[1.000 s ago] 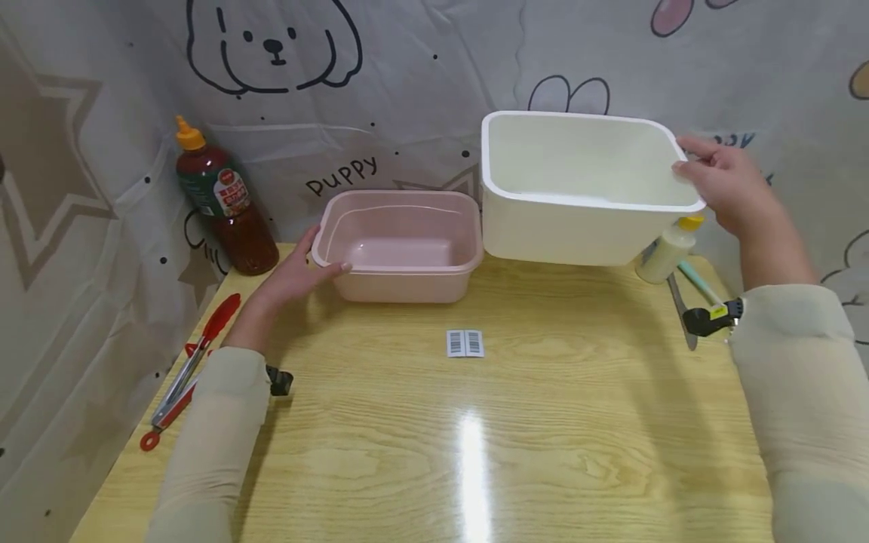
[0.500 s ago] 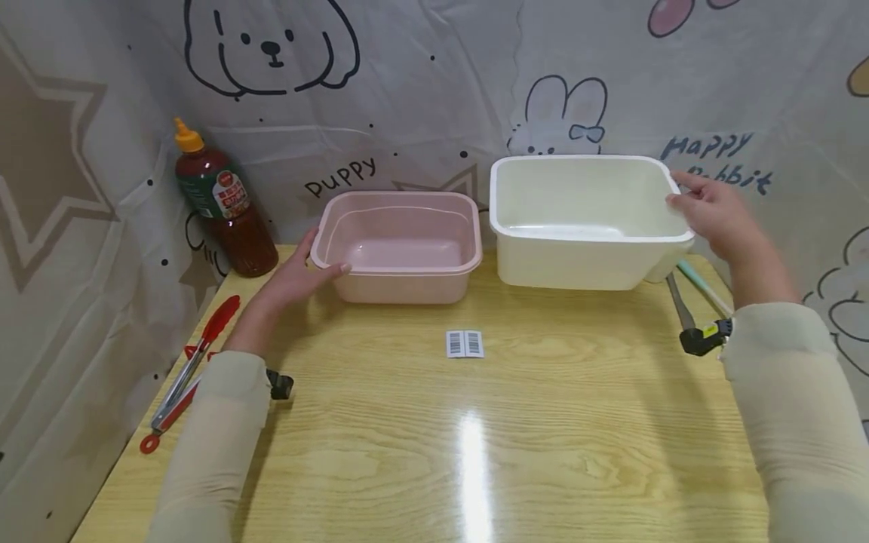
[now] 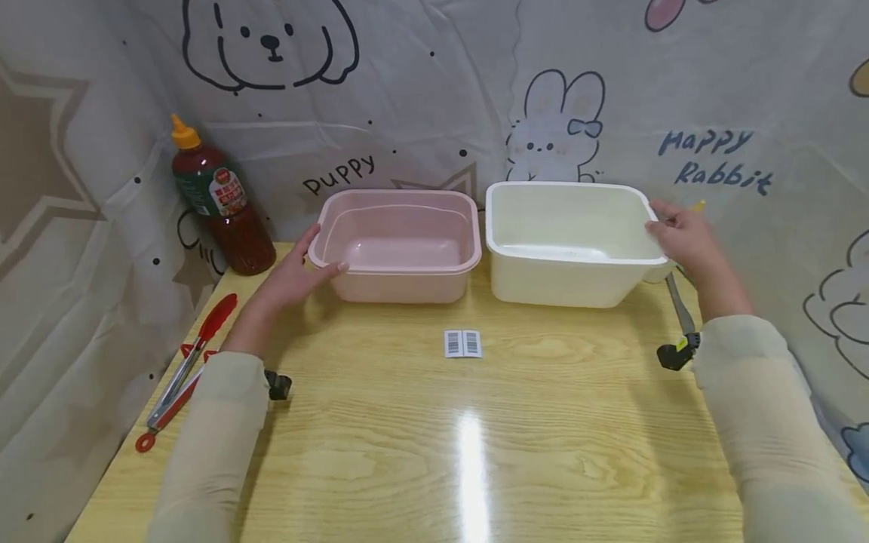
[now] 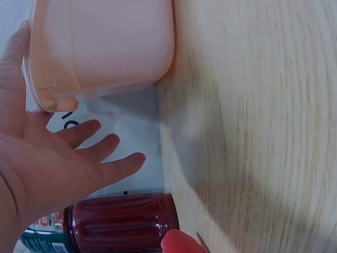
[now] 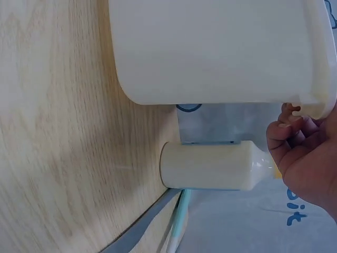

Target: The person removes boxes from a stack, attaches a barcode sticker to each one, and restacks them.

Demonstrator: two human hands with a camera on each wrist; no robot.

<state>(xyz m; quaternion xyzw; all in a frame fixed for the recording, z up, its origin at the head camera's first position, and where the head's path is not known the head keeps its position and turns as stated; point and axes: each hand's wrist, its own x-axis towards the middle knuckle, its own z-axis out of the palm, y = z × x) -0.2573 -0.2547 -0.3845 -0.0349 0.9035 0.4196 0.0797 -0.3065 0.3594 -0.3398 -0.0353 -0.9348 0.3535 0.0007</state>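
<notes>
Just right of pink tub: white bin, long axes both side-to-side. Right hand nearer bin, gripping its right rim; left hand spread, thumb on pink tub's left rim.

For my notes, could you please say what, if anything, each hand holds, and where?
Left hand: pink basin, by its left rim; right hand: white bin, by its right rim.
</notes>
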